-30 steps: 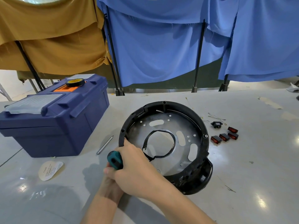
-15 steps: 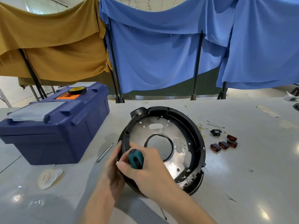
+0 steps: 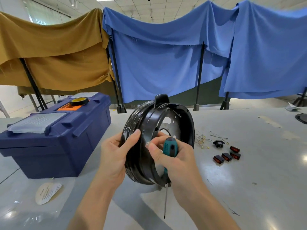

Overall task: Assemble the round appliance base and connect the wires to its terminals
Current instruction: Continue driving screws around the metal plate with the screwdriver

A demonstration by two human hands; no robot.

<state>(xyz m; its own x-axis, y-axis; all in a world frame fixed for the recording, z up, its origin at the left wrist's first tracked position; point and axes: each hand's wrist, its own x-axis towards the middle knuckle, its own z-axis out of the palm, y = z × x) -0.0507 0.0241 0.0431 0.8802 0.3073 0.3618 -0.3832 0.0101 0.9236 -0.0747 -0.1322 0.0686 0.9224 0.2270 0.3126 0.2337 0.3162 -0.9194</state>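
Your left hand (image 3: 114,156) grips the outer rim of the round base (image 3: 149,123). Your right hand (image 3: 176,161) curls round the teal-handled screwdriver (image 3: 169,148), shaft pointing down, with its fingertips at the inner rim. The base stands on edge on the table (image 3: 249,188). Just right of it lie red switches (image 3: 226,156) and loose wires (image 3: 201,140).

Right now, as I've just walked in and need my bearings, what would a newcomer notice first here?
The round black appliance base is held on edge at the centre of the table, the left hand gripping its rim. The right hand holds a teal-handled screwdriver, shaft pointing down. A dark blue toolbox sits left; small red rocker switches lie right.
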